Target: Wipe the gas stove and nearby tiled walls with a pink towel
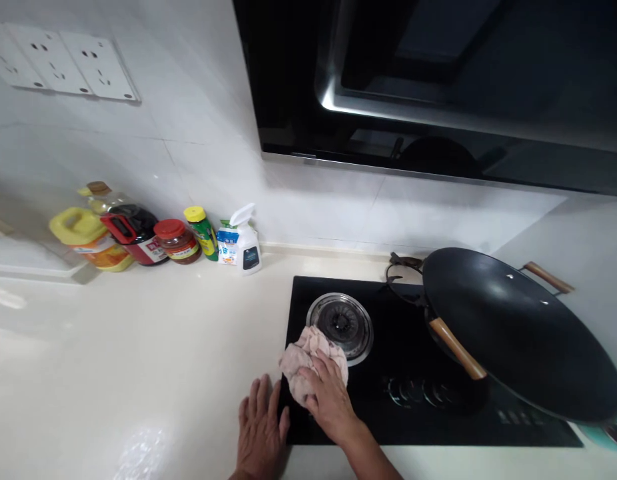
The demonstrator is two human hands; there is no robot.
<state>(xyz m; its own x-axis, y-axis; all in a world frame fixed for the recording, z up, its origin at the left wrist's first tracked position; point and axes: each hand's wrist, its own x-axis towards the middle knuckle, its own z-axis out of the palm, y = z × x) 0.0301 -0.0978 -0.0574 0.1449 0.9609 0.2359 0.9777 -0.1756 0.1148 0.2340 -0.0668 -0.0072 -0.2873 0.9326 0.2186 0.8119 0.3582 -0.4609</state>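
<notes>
My right hand (329,399) presses a crumpled pinkish cloth (297,363) onto the left part of the black glass stovetop (383,420). The cloth overlaps the lower left edge of the round metal burner (340,323). Flat on the pale countertop (188,373), just left of the stovetop's edge, rests my left hand (261,423), fingers stretched out and holding nothing. Part of the cloth is hidden under my right fingers.
A large black wok (508,327) with wooden handles covers the stovetop's right side. Behind it lies a pot stand (406,280). Along the wall stand a white spray bottle (247,243), a green container (202,233), a red-lidded jar (177,241) and larger bottles. A range hood (438,127) overhangs.
</notes>
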